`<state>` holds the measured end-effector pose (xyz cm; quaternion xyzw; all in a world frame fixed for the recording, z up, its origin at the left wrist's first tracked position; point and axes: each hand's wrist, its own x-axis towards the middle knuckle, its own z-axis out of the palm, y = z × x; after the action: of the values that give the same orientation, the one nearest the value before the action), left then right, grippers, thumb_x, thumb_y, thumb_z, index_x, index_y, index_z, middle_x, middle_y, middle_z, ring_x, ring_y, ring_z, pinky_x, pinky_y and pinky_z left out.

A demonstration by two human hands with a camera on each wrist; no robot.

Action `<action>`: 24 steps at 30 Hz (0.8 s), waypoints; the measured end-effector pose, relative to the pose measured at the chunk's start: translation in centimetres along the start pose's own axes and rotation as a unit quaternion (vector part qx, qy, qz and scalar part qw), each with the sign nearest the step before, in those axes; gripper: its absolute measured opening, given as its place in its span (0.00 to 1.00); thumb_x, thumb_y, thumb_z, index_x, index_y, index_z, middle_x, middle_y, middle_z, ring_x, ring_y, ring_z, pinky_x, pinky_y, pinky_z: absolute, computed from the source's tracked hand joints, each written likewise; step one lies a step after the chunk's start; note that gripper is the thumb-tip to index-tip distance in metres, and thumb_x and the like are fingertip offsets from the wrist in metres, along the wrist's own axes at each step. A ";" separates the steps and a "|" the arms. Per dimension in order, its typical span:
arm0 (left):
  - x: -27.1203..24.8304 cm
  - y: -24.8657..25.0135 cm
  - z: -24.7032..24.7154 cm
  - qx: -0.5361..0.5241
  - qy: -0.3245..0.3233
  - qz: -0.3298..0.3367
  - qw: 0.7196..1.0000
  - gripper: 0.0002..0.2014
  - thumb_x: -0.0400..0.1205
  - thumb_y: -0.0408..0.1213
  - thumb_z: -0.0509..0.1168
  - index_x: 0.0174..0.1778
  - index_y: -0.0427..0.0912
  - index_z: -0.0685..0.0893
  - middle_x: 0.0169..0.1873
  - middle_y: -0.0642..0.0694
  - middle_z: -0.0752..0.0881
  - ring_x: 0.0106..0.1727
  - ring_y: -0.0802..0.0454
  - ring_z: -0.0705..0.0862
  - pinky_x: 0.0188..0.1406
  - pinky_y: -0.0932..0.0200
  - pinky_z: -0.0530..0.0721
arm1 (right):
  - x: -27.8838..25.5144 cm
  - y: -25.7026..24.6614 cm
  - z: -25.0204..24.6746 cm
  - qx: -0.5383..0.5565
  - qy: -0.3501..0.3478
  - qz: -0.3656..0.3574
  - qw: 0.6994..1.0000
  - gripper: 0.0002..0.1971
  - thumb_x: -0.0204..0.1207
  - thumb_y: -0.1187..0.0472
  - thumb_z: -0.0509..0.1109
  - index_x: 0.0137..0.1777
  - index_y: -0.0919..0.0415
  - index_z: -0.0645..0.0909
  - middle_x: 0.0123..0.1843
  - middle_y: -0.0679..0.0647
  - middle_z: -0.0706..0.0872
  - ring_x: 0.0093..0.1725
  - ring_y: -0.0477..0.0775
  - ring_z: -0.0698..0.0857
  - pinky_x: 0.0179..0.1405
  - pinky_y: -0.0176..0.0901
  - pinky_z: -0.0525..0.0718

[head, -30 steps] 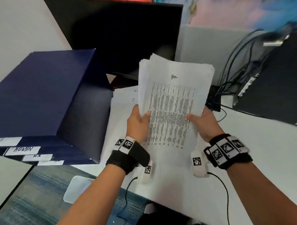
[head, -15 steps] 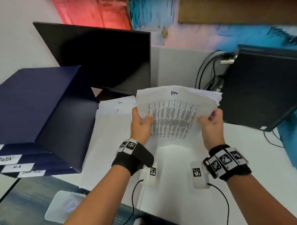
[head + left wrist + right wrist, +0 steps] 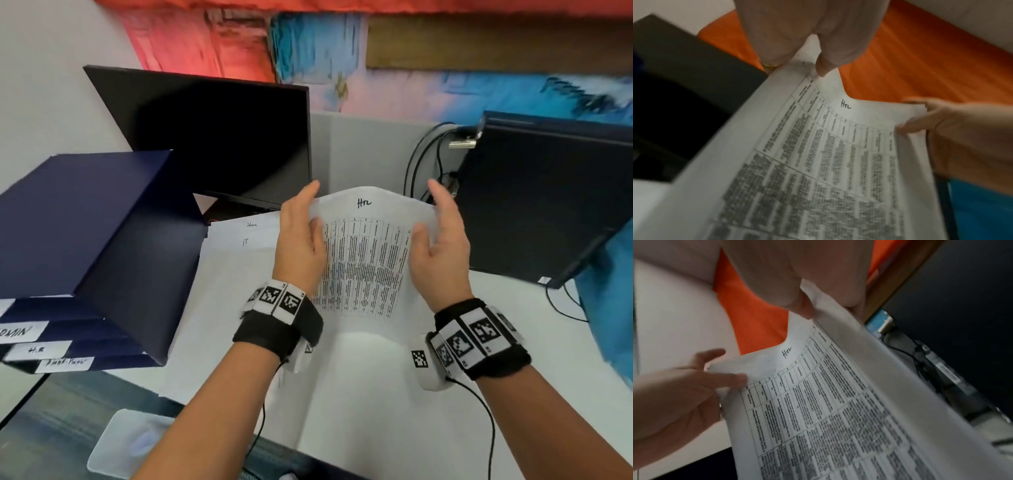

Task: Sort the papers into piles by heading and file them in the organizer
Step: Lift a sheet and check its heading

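White tabletop (image 3: 513,308) runs under everything I see, with a painted wall in red and blue behind it. At its left edge stands the dark blue organizer (image 3: 85,233), its stacked trays labelled; I can read ADMIN and what looks like HR, the lowest label is too blurred. Behind it a black monitor (image 3: 219,137) faces me. Just right of the organizer lie sorted piles (image 3: 239,260), one headed IT and one I read as Admin.

My left hand (image 3: 299,246) and right hand (image 3: 440,253) hold the HR stack (image 3: 363,267) above the table's middle, thumbs pinching its side edges near the top, so the sheets bow into a trough. I judge the step to be squaring the bundle: I'd ease the inward squeeze, tap the bottom edge on the tabletop, then swing left to the HR tray. A second dark screen (image 3: 548,198) and cables (image 3: 424,161) sit at the right edge, well apart.
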<state>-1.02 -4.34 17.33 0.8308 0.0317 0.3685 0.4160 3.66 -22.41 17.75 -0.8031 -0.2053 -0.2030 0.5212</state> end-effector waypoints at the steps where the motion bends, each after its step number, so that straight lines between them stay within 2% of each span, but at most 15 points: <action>1: 0.1 -0.2 -0.3 0.016 0.003 0.007 1.000 0.20 0.85 0.28 0.57 0.74 0.43 0.70 0.64 0.44 0.75 0.61 0.64 0.73 0.62 0.84 0.64 | 0.1 0.0 -0.1 -0.021 0.012 -0.013 1.000 0.23 0.82 0.71 0.58 0.76 0.60 0.70 0.69 0.50 0.75 0.65 0.33 0.70 0.67 0.14 0.61; 2: 0.2 -0.5 -0.6 0.018 0.009 -0.004 1.000 0.18 0.85 0.30 0.57 0.72 0.41 0.72 0.63 0.45 0.77 0.59 0.60 0.76 0.62 0.79 0.69 | 0.1 0.3 -0.3 -0.028 0.033 -0.019 0.999 0.20 0.82 0.70 0.58 0.73 0.62 0.74 0.66 0.55 0.79 0.61 0.35 0.73 0.66 0.16 0.66; 4: -0.1 -0.9 -1.0 -0.012 0.018 -0.062 0.998 0.17 0.86 0.34 0.56 0.72 0.46 0.70 0.55 0.50 0.81 0.49 0.57 0.81 0.51 0.69 0.78 | -0.2 0.9 -0.5 0.003 0.059 0.016 0.998 0.18 0.83 0.66 0.59 0.72 0.61 0.74 0.63 0.56 0.82 0.59 0.46 0.81 0.67 0.37 0.78; 5: -0.5 -1.1 -1.1 -0.038 0.017 -0.097 0.994 0.17 0.87 0.36 0.56 0.72 0.49 0.69 0.50 0.51 0.82 0.43 0.60 0.81 0.46 0.68 0.79 | -0.4 1.0 -0.7 0.041 0.054 0.049 0.996 0.19 0.83 0.64 0.60 0.74 0.57 0.71 0.61 0.55 0.82 0.58 0.52 0.83 0.63 0.47 0.82; 6: -0.8 -1.4 -1.0 -0.062 0.013 -0.124 0.990 0.15 0.87 0.37 0.56 0.69 0.52 0.69 0.47 0.52 0.82 0.41 0.62 0.81 0.44 0.69 0.80 | -0.6 1.3 -0.8 0.075 0.041 0.078 0.993 0.21 0.82 0.61 0.62 0.74 0.53 0.68 0.61 0.54 0.81 0.56 0.56 0.84 0.60 0.53 0.84; 8: -1.5 -1.9 -0.7 -0.094 -0.014 -0.161 0.982 0.06 0.87 0.37 0.57 0.57 0.45 0.75 0.42 0.50 0.82 0.39 0.64 0.81 0.44 0.68 0.80 | -1.0 1.8 -0.7 0.085 -0.003 0.107 0.991 0.19 0.80 0.60 0.64 0.70 0.51 0.70 0.59 0.51 0.81 0.56 0.53 0.84 0.61 0.57 0.83; 9: -1.8 -1.9 -0.5 -0.105 -0.022 -0.170 0.980 0.07 0.87 0.37 0.57 0.51 0.39 0.77 0.39 0.47 0.82 0.39 0.61 0.80 0.43 0.63 0.80 | -1.2 1.9 -0.5 0.069 -0.024 0.112 0.991 0.14 0.81 0.62 0.63 0.65 0.54 0.74 0.55 0.48 0.81 0.53 0.47 0.83 0.61 0.56 0.83; 10: -1.9 -2.0 -0.1 -0.108 -0.023 -0.171 0.979 0.09 0.87 0.37 0.57 0.48 0.34 0.78 0.38 0.41 0.82 0.38 0.58 0.79 0.43 0.58 0.79 | -1.4 2.0 -0.3 0.055 -0.033 0.112 0.992 0.10 0.82 0.65 0.62 0.60 0.56 0.77 0.49 0.44 0.82 0.48 0.39 0.82 0.57 0.49 0.85; 12: -2.0 -1.4 0.3 -0.097 0.004 -0.152 0.984 0.10 0.87 0.37 0.57 0.45 0.33 0.78 0.35 0.37 0.82 0.36 0.58 0.77 0.39 0.60 0.78 | -1.4 1.7 0.2 0.045 -0.013 0.090 0.995 0.08 0.83 0.67 0.60 0.55 0.62 0.80 0.41 0.40 0.80 0.38 0.31 0.80 0.42 0.29 0.82; 13: -1.7 -0.8 0.3 -0.083 0.023 -0.136 0.987 0.09 0.87 0.36 0.57 0.45 0.36 0.78 0.32 0.42 0.81 0.32 0.62 0.76 0.35 0.66 0.76 | -1.3 1.2 0.4 0.048 0.006 0.077 0.996 0.08 0.83 0.67 0.60 0.55 0.63 0.81 0.38 0.40 0.80 0.34 0.32 0.79 0.35 0.28 0.79; 15: -0.9 0.5 0.2 -0.055 0.056 -0.109 0.991 0.07 0.87 0.36 0.57 0.47 0.41 0.79 0.27 0.53 0.77 0.27 0.66 0.75 0.28 0.75 0.71 | -0.8 -0.2 0.5 0.057 0.041 0.054 0.996 0.09 0.83 0.67 0.60 0.56 0.63 0.81 0.35 0.41 0.79 0.30 0.37 0.76 0.30 0.35 0.78; 16: -0.4 1.2 0.1 -0.050 0.067 -0.097 0.992 0.07 0.87 0.37 0.56 0.47 0.43 0.78 0.27 0.55 0.76 0.26 0.64 0.74 0.26 0.75 0.71 | -0.4 -1.0 0.5 0.063 0.056 0.041 0.996 0.09 0.83 0.67 0.60 0.56 0.62 0.82 0.35 0.40 0.78 0.30 0.36 0.76 0.30 0.34 0.78; 19: 0.9 2.8 -0.3 -0.057 0.094 -0.082 0.991 0.05 0.87 0.38 0.55 0.46 0.46 0.73 0.27 0.54 0.76 0.27 0.61 0.74 0.25 0.68 0.73 | 0.6 -2.8 0.5 0.066 0.088 0.010 0.994 0.11 0.82 0.68 0.61 0.60 0.63 0.81 0.38 0.35 0.78 0.35 0.25 0.79 0.33 0.20 0.77; 21: 0.9 2.8 -0.2 -0.057 0.094 -0.100 0.989 0.04 0.88 0.39 0.53 0.48 0.46 0.70 0.29 0.54 0.76 0.27 0.60 0.74 0.26 0.69 0.73 | 0.7 -2.9 0.8 0.065 0.088 0.023 0.994 0.12 0.83 0.67 0.60 0.64 0.63 0.78 0.43 0.36 0.79 0.40 0.26 0.80 0.39 0.20 0.79; 24: -0.1 1.1 0.7 -0.051 0.044 -0.156 0.985 0.05 0.88 0.37 0.52 0.57 0.42 0.70 0.35 0.53 0.78 0.33 0.65 0.77 0.26 0.78 0.73 | -0.3 -1.7 1.8 0.063 0.064 0.087 0.992 0.15 0.83 0.65 0.60 0.69 0.60 0.72 0.48 0.41 0.80 0.43 0.30 0.81 0.45 0.24 0.81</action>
<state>-0.95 -5.59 17.82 0.7763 0.1606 0.3365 0.5082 2.69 -20.19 18.22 -0.7686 -0.1137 -0.1947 0.5986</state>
